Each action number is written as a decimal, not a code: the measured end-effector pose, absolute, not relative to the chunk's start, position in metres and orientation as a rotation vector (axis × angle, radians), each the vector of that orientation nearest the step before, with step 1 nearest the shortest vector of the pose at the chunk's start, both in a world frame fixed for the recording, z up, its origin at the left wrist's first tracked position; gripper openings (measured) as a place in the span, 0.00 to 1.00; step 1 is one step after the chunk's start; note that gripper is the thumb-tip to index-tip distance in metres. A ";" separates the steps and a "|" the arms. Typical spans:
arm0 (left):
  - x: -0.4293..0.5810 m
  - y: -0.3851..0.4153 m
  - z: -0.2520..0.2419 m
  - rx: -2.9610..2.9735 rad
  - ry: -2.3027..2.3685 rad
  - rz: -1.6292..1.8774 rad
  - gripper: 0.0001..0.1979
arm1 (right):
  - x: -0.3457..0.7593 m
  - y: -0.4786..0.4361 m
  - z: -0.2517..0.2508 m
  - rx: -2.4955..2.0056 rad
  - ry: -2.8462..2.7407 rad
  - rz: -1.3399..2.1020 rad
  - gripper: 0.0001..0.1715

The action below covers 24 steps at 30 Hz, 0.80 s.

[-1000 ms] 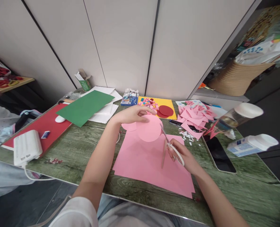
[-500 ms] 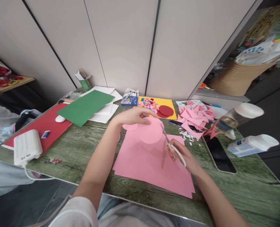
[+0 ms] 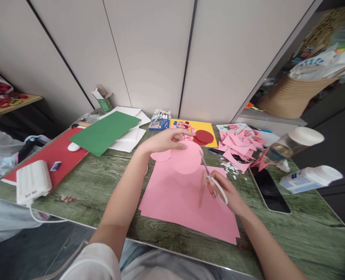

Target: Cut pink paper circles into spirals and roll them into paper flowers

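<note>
My left hand pinches the far edge of a round pink paper piece and holds it lifted above a large pink sheet that lies on the green wood-grain table. My right hand grips white-handled scissors; the blades point up and away, their tip at the right edge of the round piece. A smaller pink rounded piece shows just under my left hand.
A heap of pink paper offcuts lies to the right, with a phone, a bottle and a white tube. At the back are a yellow sheet with a red disc, markers and green paper. A power bank sits left.
The round pink piece has turned and shifted slightly in my left hand. The scissors have stayed at its right edge, with my right hand nearly still.
</note>
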State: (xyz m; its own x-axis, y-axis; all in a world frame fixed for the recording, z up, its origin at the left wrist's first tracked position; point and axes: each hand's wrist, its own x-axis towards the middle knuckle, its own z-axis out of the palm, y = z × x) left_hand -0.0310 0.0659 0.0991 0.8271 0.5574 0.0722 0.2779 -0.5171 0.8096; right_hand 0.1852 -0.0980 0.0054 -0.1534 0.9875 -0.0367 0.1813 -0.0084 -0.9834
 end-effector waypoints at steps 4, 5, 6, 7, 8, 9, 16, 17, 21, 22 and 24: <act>-0.030 0.066 0.097 2.169 0.594 0.438 0.28 | 0.187 -0.098 0.003 -1.274 -1.407 1.187 0.12; -0.030 0.066 0.097 2.186 0.580 0.434 0.28 | 0.187 -0.098 0.003 -1.272 -1.401 1.182 0.12; -0.030 0.066 0.097 2.200 0.566 0.427 0.29 | 0.187 -0.098 0.003 -1.273 -1.398 1.182 0.11; -0.030 0.066 0.097 2.212 0.556 0.421 0.29 | 0.188 -0.099 0.003 -1.274 -1.397 1.186 0.11; -0.031 0.066 0.097 2.220 0.548 0.416 0.29 | 0.188 -0.099 0.003 -1.274 -1.396 1.191 0.11; -0.031 0.066 0.097 2.226 0.543 0.410 0.29 | 0.187 -0.099 0.003 -1.274 -1.397 1.196 0.11; -0.031 0.065 0.099 2.222 0.501 0.343 0.28 | 0.187 -0.099 0.004 -1.261 -1.392 1.221 0.11; -0.031 0.065 0.099 2.224 0.506 0.339 0.28 | 0.187 -0.099 0.005 -1.262 -1.397 1.219 0.12; -0.031 0.064 0.101 2.254 0.571 0.336 0.30 | 0.186 -0.099 0.005 -1.290 -1.429 1.190 0.12; -0.032 0.064 0.101 2.257 0.575 0.351 0.31 | 0.186 -0.099 0.004 -1.292 -1.432 1.188 0.12; -0.032 0.064 0.101 2.258 0.571 0.386 0.31 | 0.186 -0.099 0.004 -1.294 -1.430 1.193 0.12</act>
